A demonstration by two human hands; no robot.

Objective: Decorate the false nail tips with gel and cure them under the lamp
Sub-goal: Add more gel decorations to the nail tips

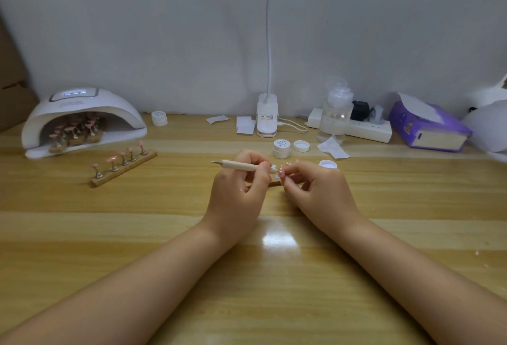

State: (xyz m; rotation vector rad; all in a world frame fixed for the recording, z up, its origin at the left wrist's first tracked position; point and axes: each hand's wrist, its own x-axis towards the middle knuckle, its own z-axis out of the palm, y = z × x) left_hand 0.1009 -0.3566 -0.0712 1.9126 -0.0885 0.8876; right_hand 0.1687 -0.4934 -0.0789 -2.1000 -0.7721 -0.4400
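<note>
Centrally, left grip (241, 180) holding 1 dotting pen (247, 165), right grip (315, 185) pinching its tip, 5 nail tips (120, 162) apart.

A wooden table (82, 235) is backed by a white wall (164, 29). A clip-on desk light (267, 116) is stood at the far edge, its white cable (293, 125) trailed rightward. A clear pump bottle (335, 111) is set before a white power strip (367, 129). A purple tissue pack (428, 125) is seen far right. Paper wipes (332, 148) are scattered nearby.
</note>
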